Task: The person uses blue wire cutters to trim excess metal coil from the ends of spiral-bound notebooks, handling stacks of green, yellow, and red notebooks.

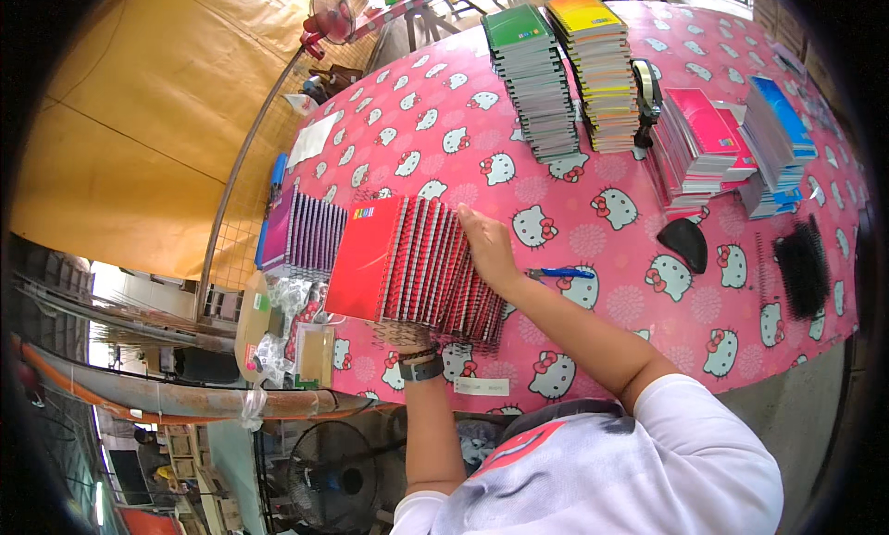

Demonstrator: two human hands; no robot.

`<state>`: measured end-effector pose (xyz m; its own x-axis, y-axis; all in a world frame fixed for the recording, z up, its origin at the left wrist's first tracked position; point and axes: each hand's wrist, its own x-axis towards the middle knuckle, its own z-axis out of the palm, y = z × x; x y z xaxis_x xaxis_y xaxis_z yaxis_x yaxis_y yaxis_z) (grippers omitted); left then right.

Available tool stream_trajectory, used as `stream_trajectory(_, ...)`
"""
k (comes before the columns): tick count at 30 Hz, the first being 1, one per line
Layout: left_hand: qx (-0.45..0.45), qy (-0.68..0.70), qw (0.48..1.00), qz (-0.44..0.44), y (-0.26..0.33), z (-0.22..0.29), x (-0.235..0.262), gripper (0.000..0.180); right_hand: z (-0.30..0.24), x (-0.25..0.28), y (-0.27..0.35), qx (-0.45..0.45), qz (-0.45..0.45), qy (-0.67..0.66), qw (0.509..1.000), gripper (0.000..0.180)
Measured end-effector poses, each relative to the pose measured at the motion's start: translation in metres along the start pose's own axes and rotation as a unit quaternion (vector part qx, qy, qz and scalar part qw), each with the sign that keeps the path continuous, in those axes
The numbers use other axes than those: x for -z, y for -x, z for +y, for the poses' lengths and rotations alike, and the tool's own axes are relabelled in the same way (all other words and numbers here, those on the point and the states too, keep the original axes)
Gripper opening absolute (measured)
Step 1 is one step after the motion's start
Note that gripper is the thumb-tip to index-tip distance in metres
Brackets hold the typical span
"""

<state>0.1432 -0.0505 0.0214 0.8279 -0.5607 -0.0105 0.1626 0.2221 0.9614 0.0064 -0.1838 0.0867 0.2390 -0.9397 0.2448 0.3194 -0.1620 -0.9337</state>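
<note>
A row of red spiral notebooks (366, 262) stands on edge between my hands, leaning a little, with the wire bindings facing up. My right hand (486, 248) presses against the right end of the row, fingers over its far corner. At the near side, my left hand (413, 339) is under the notebooks; its fingers are hidden behind them, and a dark watch (422, 368) is on that wrist. Loose wire coils (394, 333) show by the left hand. Beside the row, to the left, stand purple spiral notebooks (306, 234).
Blue cutters or pliers (563, 272) and a black rounded object (683, 245) lie right of my hands. Farther back stand green notebooks (537, 95), yellow notebooks (602, 81), pink notebooks (694, 151) and blue notebooks (778, 146). A black wire-coil bundle (802, 268) sits at right.
</note>
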Motion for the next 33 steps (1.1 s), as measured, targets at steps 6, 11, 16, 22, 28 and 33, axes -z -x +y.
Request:
stream_trajectory(6,-0.028,-0.079,0.996,0.011,0.007,-0.011,0.007,0.053,0.001,-0.004,-0.002,0.064,-0.018,0.053,0.996,0.041)
stream_trajectory(11,-0.050,-0.135,0.989,0.032,0.011,-0.018,0.014,0.057,0.020,0.000,-0.001,0.140,0.014,0.037,0.989,0.046)
stream_trajectory(16,-0.062,-0.191,0.979,0.039,0.010,-0.028,0.014,0.060,0.017,0.007,0.011,0.004,-0.005,0.097,0.995,0.058)
stream_trajectory(22,-0.061,-0.249,0.966,0.015,0.011,-0.037,0.012,0.064,0.026,0.006,0.012,0.057,0.023,0.038,0.997,0.044)
stream_trajectory(28,-0.078,-0.318,0.945,0.015,0.017,-0.039,0.021,0.068,0.028,0.006,0.022,0.150,0.085,0.046,0.984,0.042)
stream_trajectory(33,-0.106,-0.451,0.886,-0.001,0.025,-0.038,0.017,0.071,0.043,0.012,0.034,-0.015,0.040,0.062,0.997,0.042)
